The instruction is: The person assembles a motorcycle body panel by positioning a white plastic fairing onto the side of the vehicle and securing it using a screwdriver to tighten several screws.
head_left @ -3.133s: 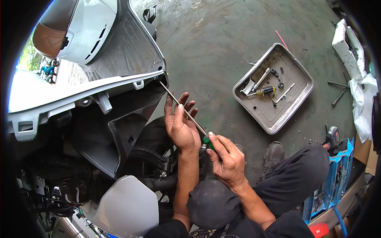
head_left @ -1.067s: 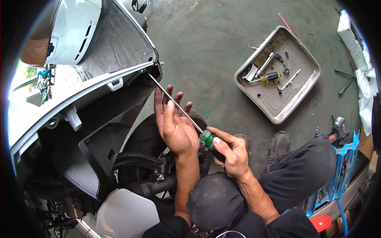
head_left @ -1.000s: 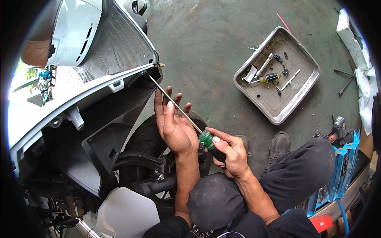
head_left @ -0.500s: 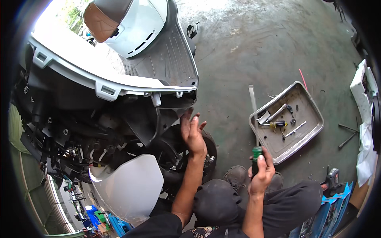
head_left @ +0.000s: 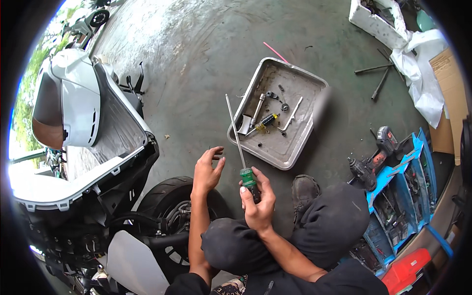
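My right hand (head_left: pixel 258 201) is closed round the green and black handle of a long screwdriver (head_left: pixel 248 178), its thin metal shaft pointing up and away from me. To its left my left hand (head_left: pixel 207 169) is raised with the fingers apart and slightly bent, holding nothing. Beyond both hands lies a shallow grey tray (head_left: pixel 318 88); the screwdriver's shaft crosses the view beside its left rim. In the tray are a yellow and black screwdriver (head_left: pixel 267 121), a socket wrench (head_left: pixel 258 109), a bent silver tool (head_left: pixel 291 114) and several small parts.
On the left stands a partly stripped white scooter (head_left: pixel 73 93) with its front wheel (head_left: pixel 169 196) beside my left arm. At right are a cordless impact driver (head_left: pixel 376 160), a blue toolbox (head_left: pixel 393 196) and a red case (head_left: pixel 407 270). A T-shaped wrench (head_left: pixel 381 78) lies on the floor.
My view has swung right, so the scooter sits further left. My left hand has come away from the scooter's front panel. The screwdriver stays in my right hand, now closer to the left one.
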{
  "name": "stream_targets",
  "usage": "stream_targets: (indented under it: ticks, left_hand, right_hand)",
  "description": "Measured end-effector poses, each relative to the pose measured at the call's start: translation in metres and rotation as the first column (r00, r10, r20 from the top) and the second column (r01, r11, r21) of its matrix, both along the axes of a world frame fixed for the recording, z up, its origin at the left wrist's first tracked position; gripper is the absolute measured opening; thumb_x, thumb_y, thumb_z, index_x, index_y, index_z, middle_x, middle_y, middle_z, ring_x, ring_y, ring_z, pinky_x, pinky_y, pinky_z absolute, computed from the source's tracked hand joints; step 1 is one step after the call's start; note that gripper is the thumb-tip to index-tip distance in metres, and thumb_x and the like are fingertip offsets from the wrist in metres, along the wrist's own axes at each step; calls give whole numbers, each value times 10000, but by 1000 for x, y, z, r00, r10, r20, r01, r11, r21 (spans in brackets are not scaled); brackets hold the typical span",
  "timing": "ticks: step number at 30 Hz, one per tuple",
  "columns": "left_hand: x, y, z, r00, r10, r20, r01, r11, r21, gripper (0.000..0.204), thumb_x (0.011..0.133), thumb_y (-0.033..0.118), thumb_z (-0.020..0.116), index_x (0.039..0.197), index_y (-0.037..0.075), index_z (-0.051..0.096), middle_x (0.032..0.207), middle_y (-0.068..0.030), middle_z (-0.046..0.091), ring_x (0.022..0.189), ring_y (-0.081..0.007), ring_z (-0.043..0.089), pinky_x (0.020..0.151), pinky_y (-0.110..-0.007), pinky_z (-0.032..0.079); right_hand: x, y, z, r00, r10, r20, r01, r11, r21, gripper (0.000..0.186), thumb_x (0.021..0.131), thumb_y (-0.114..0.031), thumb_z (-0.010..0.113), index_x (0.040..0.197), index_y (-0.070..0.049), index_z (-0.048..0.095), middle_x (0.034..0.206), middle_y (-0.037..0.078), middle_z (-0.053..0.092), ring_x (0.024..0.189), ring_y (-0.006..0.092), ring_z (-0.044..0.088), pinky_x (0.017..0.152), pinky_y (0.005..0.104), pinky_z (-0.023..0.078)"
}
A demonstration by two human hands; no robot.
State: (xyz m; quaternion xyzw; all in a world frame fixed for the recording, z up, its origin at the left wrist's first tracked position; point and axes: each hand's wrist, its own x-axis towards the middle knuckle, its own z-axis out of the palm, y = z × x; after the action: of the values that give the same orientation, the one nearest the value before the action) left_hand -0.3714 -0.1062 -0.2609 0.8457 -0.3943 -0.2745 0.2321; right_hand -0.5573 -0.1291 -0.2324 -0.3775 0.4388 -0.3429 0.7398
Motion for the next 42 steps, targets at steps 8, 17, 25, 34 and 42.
stream_targets:
  ticks: [8, 17, 25, 34, 42]
  left_hand:
    - [10, -101, -65, 561, -780, 276, 712, 625, 321, 355, 875, 209, 659, 1206, 84, 625, 1122, -75, 655, 1019, -273, 642, 878, -425, 505]
    - [-10, -195, -112, 292, -845, 448, 815, 465, 345, 296, 851, 142, 583, 1144, 154, 625, 1106, -64, 604, 1013, -236, 614, 798, -381, 507]
    - [-21, -206, -112, 470, -834, 289, 668, 550, 501, 350, 833, 288, 727, 1124, 119, 635, 1144, -87, 586, 1099, -279, 595, 872, -416, 517]
    - [-37, -212, -146, 836, -506, 212, 414, 835, 362, 325, 844, 296, 732, 1073, 84, 644, 1051, -114, 670, 1018, -340, 644, 840, -444, 520]
    - [-17, -210, -160, 913, -391, 121, 350, 899, 264, 269, 830, 232, 737, 942, -11, 720, 927, -197, 726, 915, -379, 688, 824, -442, 534]
  right_hand:
    - [12, -9, 3, 990, -138, -9, 138, 980, 146, 499, 902, -105, 639, 1352, 47, 487, 1069, 133, 643, 916, 168, 623, 841, 300, 507]
    - [7, -22, 6, 976, -218, -23, 219, 972, 84, 507, 900, -140, 654, 1348, 38, 500, 1126, 172, 637, 991, 232, 633, 898, 342, 496]
    - [6, -26, 6, 980, -199, 3, 198, 974, 110, 501, 905, -143, 650, 1344, 43, 498, 1171, 202, 626, 1056, 268, 631, 933, 357, 487]
    - [6, -31, 2, 971, -208, -116, 206, 978, -30, 542, 898, -144, 661, 1370, 47, 476, 1207, 215, 624, 1078, 283, 634, 959, 368, 483]
    - [7, -26, 4, 977, -206, -58, 212, 968, 134, 564, 893, -136, 666, 1388, 42, 463, 1161, 169, 625, 1018, 222, 614, 940, 335, 475]
